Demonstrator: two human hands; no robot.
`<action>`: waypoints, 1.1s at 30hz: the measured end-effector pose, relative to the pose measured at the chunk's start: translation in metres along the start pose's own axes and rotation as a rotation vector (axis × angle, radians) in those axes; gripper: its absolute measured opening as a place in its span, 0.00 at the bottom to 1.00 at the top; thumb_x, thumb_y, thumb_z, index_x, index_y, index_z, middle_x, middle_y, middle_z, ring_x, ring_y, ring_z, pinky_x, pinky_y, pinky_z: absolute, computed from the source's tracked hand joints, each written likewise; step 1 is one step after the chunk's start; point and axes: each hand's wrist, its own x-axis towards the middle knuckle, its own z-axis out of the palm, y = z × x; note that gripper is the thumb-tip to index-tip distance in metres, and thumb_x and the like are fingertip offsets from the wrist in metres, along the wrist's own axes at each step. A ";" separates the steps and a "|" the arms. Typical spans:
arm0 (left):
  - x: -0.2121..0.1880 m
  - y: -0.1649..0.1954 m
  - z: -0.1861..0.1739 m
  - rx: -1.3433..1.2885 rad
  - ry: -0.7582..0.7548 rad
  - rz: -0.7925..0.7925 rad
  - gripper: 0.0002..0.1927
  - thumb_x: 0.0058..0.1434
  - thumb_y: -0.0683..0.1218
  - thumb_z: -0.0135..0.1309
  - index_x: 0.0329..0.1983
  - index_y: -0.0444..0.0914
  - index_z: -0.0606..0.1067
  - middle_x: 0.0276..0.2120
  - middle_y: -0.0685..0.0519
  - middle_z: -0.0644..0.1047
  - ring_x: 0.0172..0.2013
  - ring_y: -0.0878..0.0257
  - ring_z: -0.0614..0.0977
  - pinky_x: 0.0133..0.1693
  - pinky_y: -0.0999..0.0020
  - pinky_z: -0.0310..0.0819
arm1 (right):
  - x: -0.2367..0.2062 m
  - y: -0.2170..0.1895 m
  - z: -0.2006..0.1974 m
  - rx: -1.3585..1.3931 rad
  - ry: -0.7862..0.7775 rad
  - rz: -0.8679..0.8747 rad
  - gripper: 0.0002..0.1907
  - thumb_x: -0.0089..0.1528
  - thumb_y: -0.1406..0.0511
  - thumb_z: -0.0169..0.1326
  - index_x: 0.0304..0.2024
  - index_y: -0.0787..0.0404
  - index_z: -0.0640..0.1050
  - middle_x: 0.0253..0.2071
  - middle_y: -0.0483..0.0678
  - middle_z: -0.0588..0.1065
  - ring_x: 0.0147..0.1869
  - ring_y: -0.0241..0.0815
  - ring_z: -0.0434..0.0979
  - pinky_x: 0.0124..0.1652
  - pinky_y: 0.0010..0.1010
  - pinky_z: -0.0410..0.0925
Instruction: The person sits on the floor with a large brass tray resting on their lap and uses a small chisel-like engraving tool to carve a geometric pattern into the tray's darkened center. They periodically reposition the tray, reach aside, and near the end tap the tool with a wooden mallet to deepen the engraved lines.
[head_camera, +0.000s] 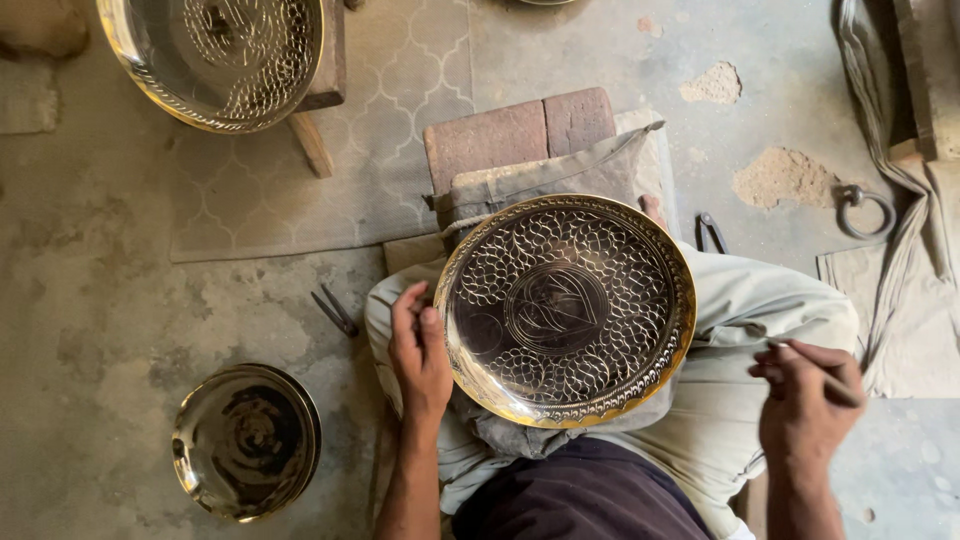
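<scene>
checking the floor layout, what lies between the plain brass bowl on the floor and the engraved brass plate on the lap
In the head view, the left hand rests by the engraved brass plate; small metal pliers lie above the plain brass bowl.

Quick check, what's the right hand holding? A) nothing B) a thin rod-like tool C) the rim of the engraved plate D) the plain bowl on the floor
B: the right hand grips a thin rod-like tool, off to the side of the engraved plate, whose rim the left hand touches.
</scene>
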 end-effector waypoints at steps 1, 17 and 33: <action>0.001 0.000 0.002 0.038 -0.032 0.069 0.20 0.76 0.51 0.43 0.59 0.29 0.69 0.45 0.46 0.78 0.43 0.58 0.78 0.46 0.63 0.73 | -0.008 -0.006 0.015 -0.018 -0.036 -0.019 0.01 0.70 0.77 0.51 0.44 0.73 0.74 0.39 0.58 0.76 0.41 0.46 0.81 0.45 0.37 0.76; -0.088 -0.003 0.037 -0.025 0.140 -0.160 0.19 0.78 0.48 0.32 0.60 0.28 0.63 0.45 0.45 0.74 0.42 0.62 0.74 0.46 0.67 0.69 | -0.049 -0.012 0.148 -0.402 -0.431 -0.160 0.06 0.64 0.74 0.54 0.41 0.70 0.70 0.46 0.54 0.78 0.43 0.35 0.78 0.40 0.23 0.72; -0.087 -0.013 0.047 0.042 0.164 -0.032 0.18 0.80 0.48 0.31 0.57 0.27 0.63 0.45 0.45 0.72 0.43 0.63 0.72 0.46 0.69 0.69 | -0.041 -0.001 0.145 -0.565 -0.409 -0.267 0.06 0.62 0.75 0.55 0.38 0.69 0.71 0.44 0.54 0.79 0.41 0.36 0.82 0.40 0.25 0.75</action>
